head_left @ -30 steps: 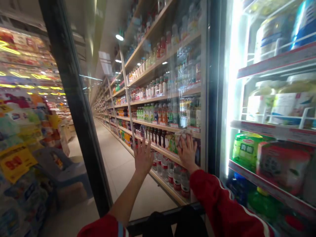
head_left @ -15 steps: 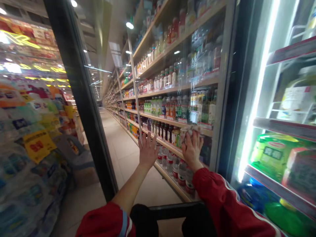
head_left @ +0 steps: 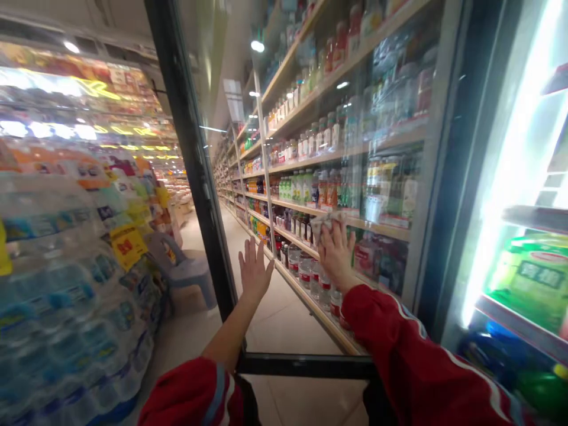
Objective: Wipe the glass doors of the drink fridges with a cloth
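An open glass fridge door point(head_left: 310, 148) with a black frame stands before me. My left hand point(head_left: 254, 271) lies flat on the glass near its left frame, fingers spread, holding nothing. My right hand point(head_left: 336, 253) presses a crumpled pale cloth point(head_left: 325, 221) against the glass further right. Both arms wear red sleeves. Through the glass I see long shelves of bottled drinks point(head_left: 310, 183) along an aisle.
The lit fridge interior point(head_left: 528, 266) with green and red packages sits at the right. Stacked packs of water bottles point(head_left: 66, 284) fill the left. A grey plastic chair point(head_left: 181, 269) stands beyond them. The tiled aisle floor point(head_left: 284, 319) runs ahead.
The view has swung to the right and the door frame now sits nearer the middle. Both hands stay on the glass; the right hand with the cloth has slid slightly left and up.
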Available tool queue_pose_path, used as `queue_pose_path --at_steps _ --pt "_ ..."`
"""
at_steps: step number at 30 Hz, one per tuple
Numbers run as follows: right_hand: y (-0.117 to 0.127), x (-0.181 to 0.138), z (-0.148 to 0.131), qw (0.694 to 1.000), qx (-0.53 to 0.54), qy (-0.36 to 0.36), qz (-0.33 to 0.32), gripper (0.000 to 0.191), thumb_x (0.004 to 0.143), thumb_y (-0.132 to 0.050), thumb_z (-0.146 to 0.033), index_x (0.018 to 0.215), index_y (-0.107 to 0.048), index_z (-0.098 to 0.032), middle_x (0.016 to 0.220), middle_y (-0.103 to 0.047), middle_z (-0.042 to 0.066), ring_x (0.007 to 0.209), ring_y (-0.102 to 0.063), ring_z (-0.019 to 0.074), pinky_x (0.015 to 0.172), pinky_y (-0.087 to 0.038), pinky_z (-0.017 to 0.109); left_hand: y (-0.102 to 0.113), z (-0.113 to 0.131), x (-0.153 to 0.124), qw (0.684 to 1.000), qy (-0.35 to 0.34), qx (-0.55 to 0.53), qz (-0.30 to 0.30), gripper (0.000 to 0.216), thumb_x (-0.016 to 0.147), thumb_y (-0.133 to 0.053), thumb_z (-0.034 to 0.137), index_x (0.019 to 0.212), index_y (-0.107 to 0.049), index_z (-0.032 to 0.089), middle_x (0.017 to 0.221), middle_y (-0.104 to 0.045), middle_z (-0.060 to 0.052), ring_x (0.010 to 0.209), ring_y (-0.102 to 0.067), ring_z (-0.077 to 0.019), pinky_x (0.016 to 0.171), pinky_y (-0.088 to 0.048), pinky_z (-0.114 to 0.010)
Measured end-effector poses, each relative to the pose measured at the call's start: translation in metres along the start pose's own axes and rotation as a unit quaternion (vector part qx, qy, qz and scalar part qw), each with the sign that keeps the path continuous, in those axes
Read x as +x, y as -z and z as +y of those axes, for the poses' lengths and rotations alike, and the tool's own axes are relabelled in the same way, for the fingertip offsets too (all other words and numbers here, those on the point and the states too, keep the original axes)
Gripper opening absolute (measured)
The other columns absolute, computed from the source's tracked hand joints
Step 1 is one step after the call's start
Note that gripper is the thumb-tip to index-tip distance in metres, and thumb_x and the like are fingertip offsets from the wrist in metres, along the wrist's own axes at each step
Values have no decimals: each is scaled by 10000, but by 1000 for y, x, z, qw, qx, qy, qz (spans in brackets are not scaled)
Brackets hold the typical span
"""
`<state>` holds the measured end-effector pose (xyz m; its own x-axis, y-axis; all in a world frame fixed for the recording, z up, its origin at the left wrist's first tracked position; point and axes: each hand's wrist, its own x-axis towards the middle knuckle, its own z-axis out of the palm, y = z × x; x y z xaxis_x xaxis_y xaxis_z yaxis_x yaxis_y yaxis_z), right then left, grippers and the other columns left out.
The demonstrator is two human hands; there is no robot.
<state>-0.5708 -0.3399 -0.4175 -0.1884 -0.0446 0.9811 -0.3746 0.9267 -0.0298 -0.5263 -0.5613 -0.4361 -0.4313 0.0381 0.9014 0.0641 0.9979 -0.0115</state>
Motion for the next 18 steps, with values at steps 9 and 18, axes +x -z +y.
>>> queue_pose_path --at_steps 9,18 --pt "-1 -10 -71 963 55 258 -46 388 841 -503 -221 1227 -521 -180 1283 -530 127 1348 -261 264 1100 -28 522 21 -21 -21 999 -43 19 12 557 869 -453 299 1389 -306 159 1475 -270 -152 1393 -164 -252 1094 -253 -478" --pt "-9 23 -96 976 72 201 -52 419 862 -469 -212 1277 -476 -164 1370 -445 155 1354 -242 302 1070 -71 575 30 -45 -16 999 30 10 16 588 846 -472 286 1373 -300 90 1467 -272 -188 1377 -213 -287 1081 -267 -496"
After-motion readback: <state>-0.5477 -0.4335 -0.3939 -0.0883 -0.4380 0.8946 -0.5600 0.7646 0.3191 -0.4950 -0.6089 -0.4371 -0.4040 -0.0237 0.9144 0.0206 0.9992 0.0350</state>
